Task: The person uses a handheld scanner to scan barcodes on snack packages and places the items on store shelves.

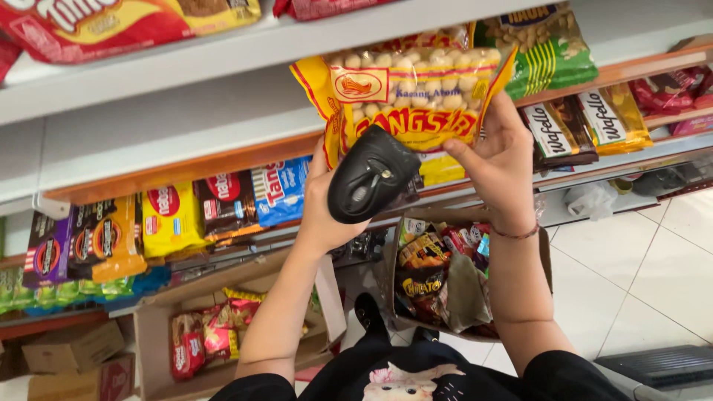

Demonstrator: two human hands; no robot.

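The left hand (321,204) is wrapped around a black handheld scanner (369,174), whose head is turned up against the lower edge of a yellow snack bag (405,93). The right hand (499,160) grips that bag by its right side, thumb across the front and fingers behind, holding it up in front of the shelves. The bag is yellow with red print and a clear window showing round pale nuts. A thin bracelet (518,234) circles the right wrist. Below the right forearm stands an open cardboard box (546,256) stuffed with mixed snack packets, and below the left forearm a second open cardboard box (148,327) holds a few red and yellow packets. Behind the hands run white shelves (148,145) with an orange edge, lined with wafer and biscuit packs in yellow, purple, blue and brown. To the right lies a pale tiled floor (653,275).
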